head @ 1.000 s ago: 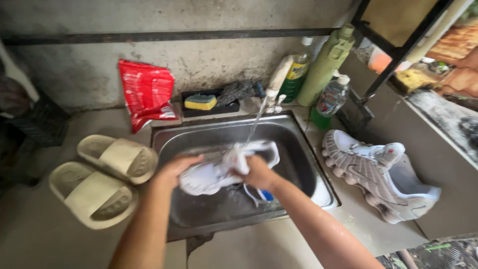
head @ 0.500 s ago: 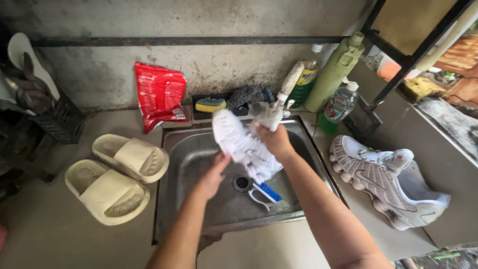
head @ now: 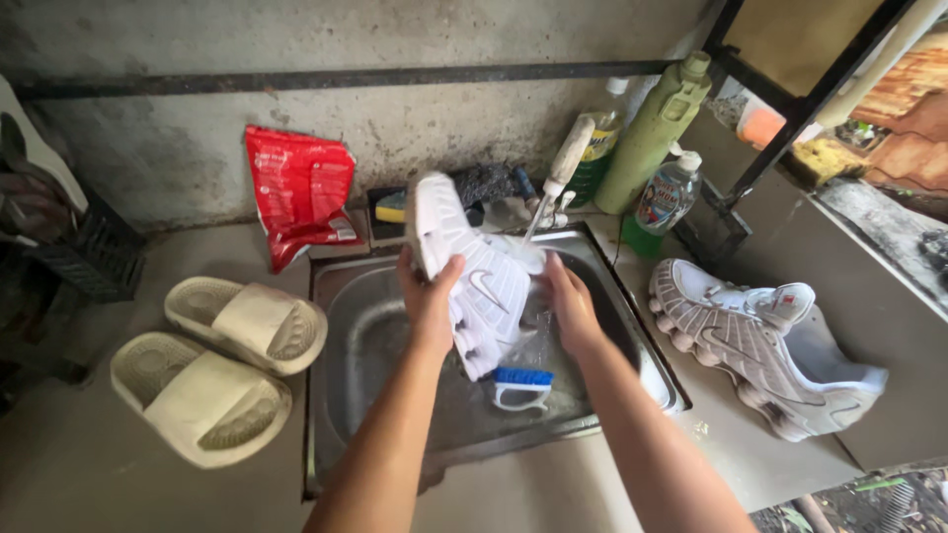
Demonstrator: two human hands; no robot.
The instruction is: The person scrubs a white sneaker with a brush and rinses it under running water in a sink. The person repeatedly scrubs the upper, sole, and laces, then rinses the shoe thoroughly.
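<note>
Left hand (head: 427, 296) and right hand (head: 565, 301) grip the white sneaker (head: 474, 271).
Wet, sole-side tilted up, it hangs over the steel sink (head: 341, 395).

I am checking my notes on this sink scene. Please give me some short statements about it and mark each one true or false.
1. Both hands hold the white shoe over the sink. True: the left hand grips its side, the right hand is at its other side.
2. The brush is in the right hand. False: it lies in the sink, below the shoe.
3. Two slides lie left of the sink. True.
4. The second shoe is in the sink. False: it lies on the counter, right of the sink.
5. The red bag leans on the wall. True.
</note>
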